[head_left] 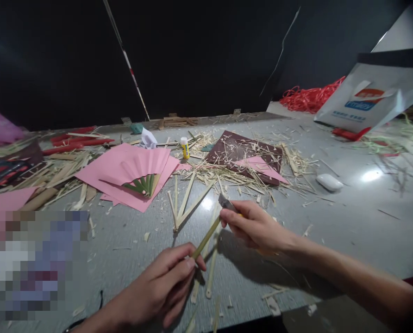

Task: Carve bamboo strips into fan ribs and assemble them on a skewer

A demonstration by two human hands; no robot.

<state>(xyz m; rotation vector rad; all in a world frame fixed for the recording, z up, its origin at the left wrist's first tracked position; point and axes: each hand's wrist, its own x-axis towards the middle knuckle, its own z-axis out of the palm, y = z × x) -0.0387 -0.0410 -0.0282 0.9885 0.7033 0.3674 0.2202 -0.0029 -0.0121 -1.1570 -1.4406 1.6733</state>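
Observation:
Between the fingers of my left hand (173, 280) is a narrow greenish bamboo strip (206, 238), slanting up to the right. My right hand (251, 222) is closed around a utility knife (227, 203), its blade close to the strip's far end; whether they touch I cannot tell. Most of the knife's handle is hidden in the fingers. Under and beside the held strip lie several pale bamboo strips (211, 273), at least one with a small hole near its end. Just beyond, a few slim sticks (184, 210) fan out from one joined point.
Pink paper (93, 173) with a folded pink fan (140, 171) lies left of centre. A glue stick (184, 149) stands behind. Shavings cover a dark board (227, 143). A white mouse-shaped object (329, 182), a plastic bag (362, 101) and red string (310, 97) are at right.

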